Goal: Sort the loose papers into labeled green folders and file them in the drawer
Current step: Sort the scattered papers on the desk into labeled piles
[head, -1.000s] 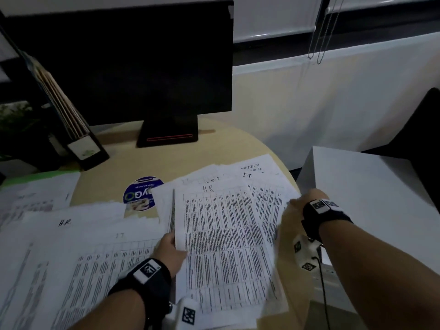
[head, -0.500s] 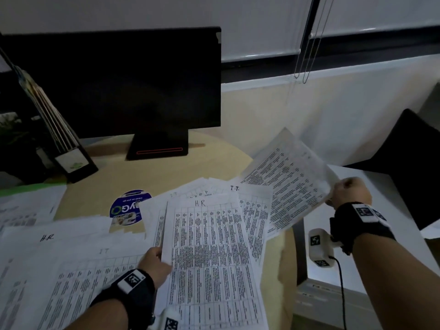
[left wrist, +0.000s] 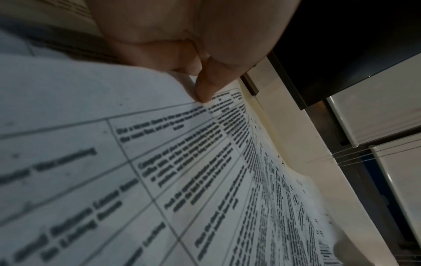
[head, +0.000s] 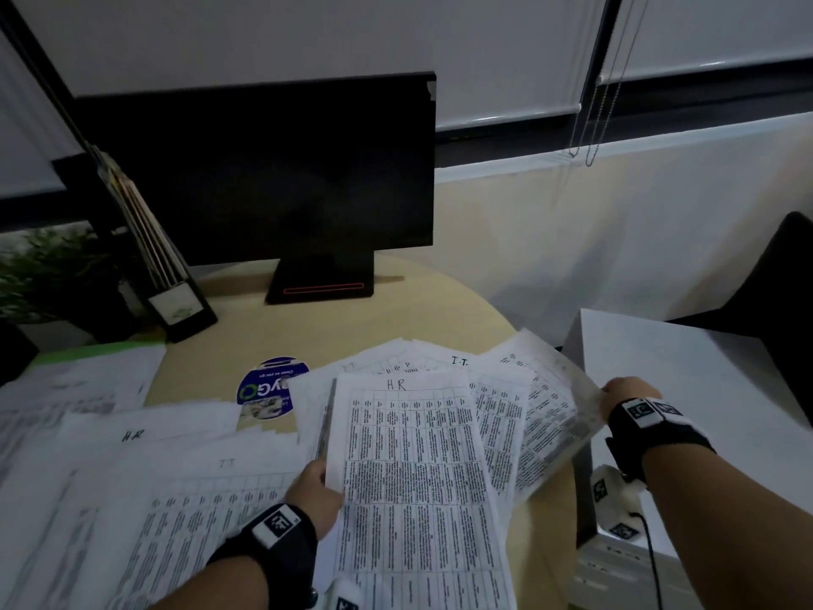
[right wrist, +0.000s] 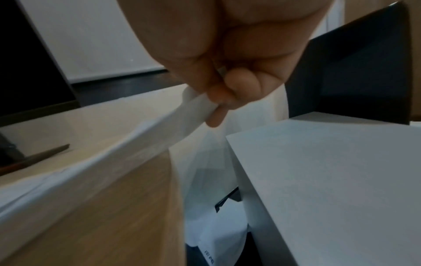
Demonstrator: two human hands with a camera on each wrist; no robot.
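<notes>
The left hand (head: 314, 493) still pinches the left edge of the sheet headed "HR" (head: 413, 477) on the round wooden desk (head: 396, 319). To its right, the sheet in the right hand (head: 627, 396) – raised half a second ago – now lies low at the desk edge, still gripped by its corner (right wrist: 196, 106). "I.T." (head: 459, 361) tops another sheet – a white cabinet (head: 704, 389) stands rightmost.

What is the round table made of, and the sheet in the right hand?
The table looks like pale wood or wood-look laminate, smooth and matte: faint grain shows on its edge in the right wrist view. The sheet is thin printed paper: it bends where the right hand pinches it.
</notes>
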